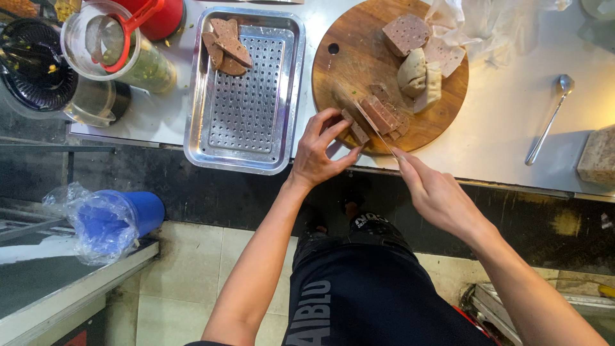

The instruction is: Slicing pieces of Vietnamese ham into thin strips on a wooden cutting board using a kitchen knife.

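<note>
Board (346, 45): slice (356, 129) between left fingers (334, 128).

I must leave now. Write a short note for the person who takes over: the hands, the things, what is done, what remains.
Left hand: pinches a cut brown slice on the round wooden board.
Right hand: grips the knife, blade against the brown block.
Done: several slices lie in the perforated metal tray, far corner.
Left: the block is partly sliced; bigger pieces wait uncut on the board.

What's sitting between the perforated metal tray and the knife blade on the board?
In the head view, the left hand lies between the tray and knife, its fingertips pinching a brown slice on the round wooden board.
</note>
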